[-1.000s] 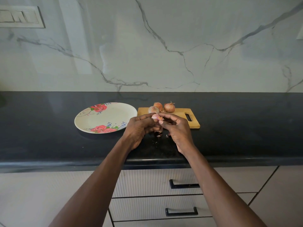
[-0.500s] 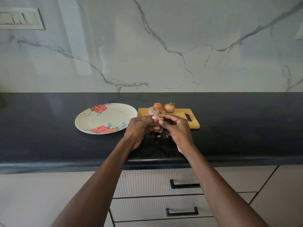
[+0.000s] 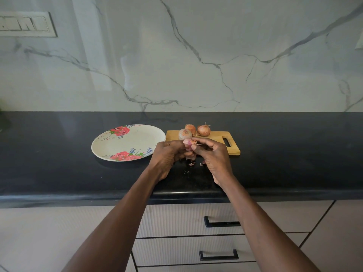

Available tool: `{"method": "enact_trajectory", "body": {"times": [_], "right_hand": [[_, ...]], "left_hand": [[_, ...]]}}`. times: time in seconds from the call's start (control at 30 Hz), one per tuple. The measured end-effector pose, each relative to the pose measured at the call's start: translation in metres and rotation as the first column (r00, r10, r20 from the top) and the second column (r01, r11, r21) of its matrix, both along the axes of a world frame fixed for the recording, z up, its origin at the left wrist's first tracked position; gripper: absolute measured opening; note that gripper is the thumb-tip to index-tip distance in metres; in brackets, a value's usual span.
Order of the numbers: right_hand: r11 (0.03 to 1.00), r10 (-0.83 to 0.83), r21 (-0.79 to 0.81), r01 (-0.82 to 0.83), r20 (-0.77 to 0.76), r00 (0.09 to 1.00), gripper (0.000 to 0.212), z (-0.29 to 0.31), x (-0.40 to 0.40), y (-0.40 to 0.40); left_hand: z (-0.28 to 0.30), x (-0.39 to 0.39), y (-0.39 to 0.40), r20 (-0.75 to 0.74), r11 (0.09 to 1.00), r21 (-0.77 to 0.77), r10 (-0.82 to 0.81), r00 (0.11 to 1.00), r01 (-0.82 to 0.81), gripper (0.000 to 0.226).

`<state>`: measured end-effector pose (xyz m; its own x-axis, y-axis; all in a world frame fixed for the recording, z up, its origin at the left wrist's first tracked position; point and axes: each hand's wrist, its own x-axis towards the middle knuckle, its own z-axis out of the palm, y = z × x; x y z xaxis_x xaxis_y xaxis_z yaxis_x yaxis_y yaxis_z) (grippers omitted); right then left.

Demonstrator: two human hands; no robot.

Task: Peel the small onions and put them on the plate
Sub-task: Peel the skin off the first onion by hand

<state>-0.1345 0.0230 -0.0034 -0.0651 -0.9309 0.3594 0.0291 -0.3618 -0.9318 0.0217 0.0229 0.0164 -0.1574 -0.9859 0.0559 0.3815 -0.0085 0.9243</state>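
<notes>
- The left hand is clamped around a small onion, which is held above the counter just in front of the cutting board, between the two hands.
- The right hand is closed in a pinch on a strip of skin at the top of that onion; pale pink flesh shows where the skin is off.
- Three unpeeled onions sit on the board's far-left part, touching or nearly touching one another.
- The flowered plate lies just left of the board and carries nothing; judged so, the task is at its first onion.
- Skin scraps lie on the counter below the hands, toward its front edge.
- Advice for the step in hand: keep the left grip firm and turn the bulb between pulls; draw each strip from tip toward root so it comes away whole; check for papery remnants before the onion goes to the plate.
</notes>
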Motion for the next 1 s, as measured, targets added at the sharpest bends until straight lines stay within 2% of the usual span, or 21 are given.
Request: {"method": "enact_trajectory", "body": {"times": [0.1, 0.2, 0.27, 0.47, 0.53, 0.63, 0.83, 1.0], "right_hand": [[1.0, 0.0, -0.008, 0.0, -0.002, 1.0, 0.029, -0.002, 0.0, -0.002], [0.999, -0.038, 0.009, 0.038, 0.012, 0.999, 0.027, 0.0, 0.0, -0.001], [0.999, -0.05, 0.014, 0.05, 0.019, 0.999, 0.029, 0.001, 0.001, -0.001], [0.996, 0.071, 0.052, -0.07, -0.022, 0.997, 0.023, 0.003, 0.001, 0.002], [0.995, 0.089, 0.044, -0.088, -0.021, 0.996, 0.027, 0.003, 0.002, 0.002], [0.999, 0.042, 0.016, -0.042, 0.008, 0.999, 0.04, 0.003, 0.002, 0.003], [0.998, -0.053, -0.037, 0.054, 0.017, 0.998, 0.044, 0.001, 0.002, 0.001], [0.985, -0.129, -0.131, 0.116, -0.096, 0.987, 0.046, -0.002, 0.002, -0.003]], "left_hand": [[-0.001, -0.001, -0.001, -0.004, 1.0, -0.02, -0.008, 1.0, 0.008, 0.009], [-0.003, -0.001, -0.004, 0.012, 0.998, -0.052, 0.03, 0.999, -0.029, 0.026], [-0.004, 0.0, -0.004, 0.032, 0.998, -0.052, 0.04, 0.999, -0.038, 0.026], [-0.004, 0.0, -0.002, 0.055, 0.998, -0.063, 0.015, 0.998, -0.011, 0.022], [-0.004, 0.0, -0.001, 0.064, 0.997, -0.08, 0.017, 0.998, -0.011, 0.021], [-0.002, -0.001, 0.003, 0.08, 0.991, -0.131, 0.034, 0.996, -0.023, 0.014], [-0.007, 0.0, 0.003, 0.183, 0.958, -0.269, 0.149, 0.972, -0.096, 0.021], [-0.012, 0.001, 0.0, 0.282, 0.937, -0.327, 0.22, 0.934, -0.122, 0.025]]}}
